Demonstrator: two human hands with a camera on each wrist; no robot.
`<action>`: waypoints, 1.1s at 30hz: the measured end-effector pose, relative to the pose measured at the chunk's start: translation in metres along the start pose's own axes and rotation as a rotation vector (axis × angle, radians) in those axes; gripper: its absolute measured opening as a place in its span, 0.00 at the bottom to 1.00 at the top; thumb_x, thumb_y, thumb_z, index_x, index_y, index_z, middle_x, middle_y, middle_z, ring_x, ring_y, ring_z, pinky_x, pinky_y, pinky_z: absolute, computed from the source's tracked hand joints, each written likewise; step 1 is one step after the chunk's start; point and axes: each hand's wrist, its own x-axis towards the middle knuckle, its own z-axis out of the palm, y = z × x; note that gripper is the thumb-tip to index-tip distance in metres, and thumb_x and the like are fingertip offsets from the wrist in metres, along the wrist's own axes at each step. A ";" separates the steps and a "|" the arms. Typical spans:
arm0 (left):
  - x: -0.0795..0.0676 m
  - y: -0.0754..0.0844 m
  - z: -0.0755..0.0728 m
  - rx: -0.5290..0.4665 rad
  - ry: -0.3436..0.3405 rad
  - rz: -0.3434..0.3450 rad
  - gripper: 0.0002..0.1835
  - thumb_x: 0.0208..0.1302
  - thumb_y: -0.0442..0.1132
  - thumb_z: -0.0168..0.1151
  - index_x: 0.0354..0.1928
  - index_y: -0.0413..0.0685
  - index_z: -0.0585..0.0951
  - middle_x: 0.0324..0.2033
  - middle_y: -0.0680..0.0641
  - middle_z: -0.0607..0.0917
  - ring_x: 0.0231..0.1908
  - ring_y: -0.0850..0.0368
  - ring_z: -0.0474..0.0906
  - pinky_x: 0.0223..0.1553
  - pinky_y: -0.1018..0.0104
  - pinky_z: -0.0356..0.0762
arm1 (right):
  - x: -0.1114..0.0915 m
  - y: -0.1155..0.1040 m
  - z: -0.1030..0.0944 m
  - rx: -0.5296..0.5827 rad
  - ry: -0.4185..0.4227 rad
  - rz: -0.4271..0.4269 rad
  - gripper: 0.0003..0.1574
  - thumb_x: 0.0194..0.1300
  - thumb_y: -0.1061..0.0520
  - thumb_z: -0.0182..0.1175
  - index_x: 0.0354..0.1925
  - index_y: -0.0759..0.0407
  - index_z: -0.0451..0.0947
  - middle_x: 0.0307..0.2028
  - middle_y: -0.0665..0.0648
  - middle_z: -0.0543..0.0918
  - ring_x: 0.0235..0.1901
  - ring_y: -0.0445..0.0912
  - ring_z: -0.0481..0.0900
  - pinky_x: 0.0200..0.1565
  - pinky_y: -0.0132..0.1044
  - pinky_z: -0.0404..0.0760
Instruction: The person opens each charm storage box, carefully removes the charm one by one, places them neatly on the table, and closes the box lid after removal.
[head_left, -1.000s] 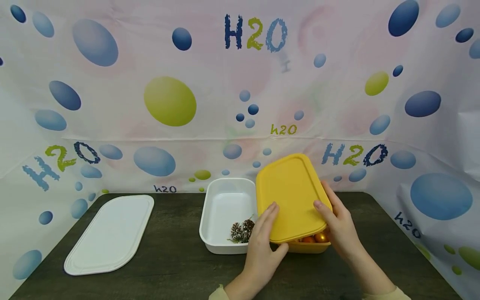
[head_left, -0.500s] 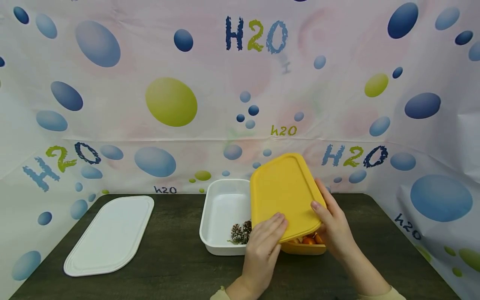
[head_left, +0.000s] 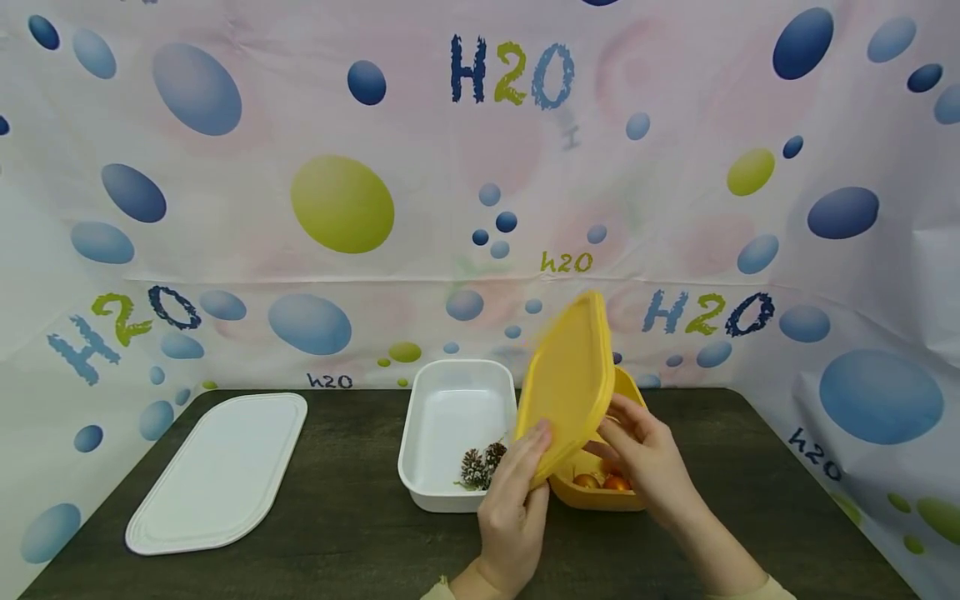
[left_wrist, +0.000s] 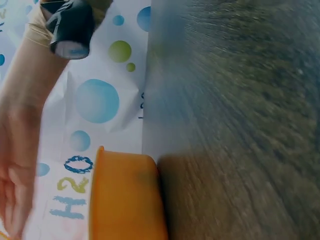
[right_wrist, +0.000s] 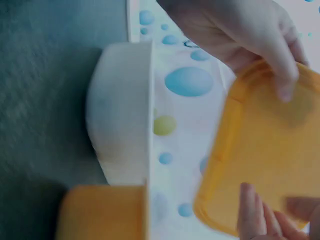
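Note:
A yellow lid [head_left: 570, 375] stands tilted above a yellow container [head_left: 600, 500], its underside turned toward the right. My left hand [head_left: 510, 521] grips the lid at its near edge; in the right wrist view the thumb of the left hand [right_wrist: 250, 37] lies over the rim. Close to the lid's right side, above the container, is my right hand [head_left: 652, 467], its fingers extended in the right wrist view. Whether they touch the lid I cannot tell. Shiny orange and gold balls [head_left: 617, 482] lie in the container, partly hidden by the lid and right hand.
Left of the yellow container stands a white container [head_left: 442, 433] with pine cones [head_left: 474, 468] in its near right corner. A white lid [head_left: 221, 475] lies on the dark table [head_left: 337, 517] at the left. A printed sheet [head_left: 420, 167] hangs behind.
The yellow lid has swung up to a steeper tilt, showing its underside and uncovering more of the container. My right hand has come off the lid's upper face and moved left and down.

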 end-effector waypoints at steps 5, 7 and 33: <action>-0.001 0.006 0.000 0.029 0.040 -0.083 0.15 0.71 0.29 0.48 0.55 0.27 0.74 0.52 0.35 0.79 0.52 0.45 0.77 0.50 0.66 0.76 | 0.001 0.013 0.013 -0.041 -0.002 0.224 0.32 0.71 0.54 0.55 0.64 0.73 0.62 0.54 0.68 0.75 0.51 0.55 0.79 0.51 0.49 0.77; -0.001 0.008 0.000 0.040 0.055 -0.116 0.16 0.72 0.29 0.48 0.56 0.27 0.73 0.52 0.34 0.78 0.52 0.44 0.77 0.52 0.66 0.75 | 0.002 0.017 0.018 -0.049 -0.033 0.279 0.34 0.71 0.51 0.54 0.64 0.73 0.62 0.54 0.68 0.76 0.51 0.55 0.79 0.51 0.47 0.77; -0.005 0.013 0.004 -0.203 0.064 -0.308 0.28 0.55 0.13 0.54 0.60 0.28 0.66 0.47 0.34 0.72 0.41 0.46 0.76 0.39 0.66 0.80 | -0.001 0.014 0.020 0.231 0.029 0.321 0.14 0.71 0.58 0.55 0.50 0.65 0.67 0.42 0.53 0.79 0.43 0.44 0.80 0.47 0.36 0.80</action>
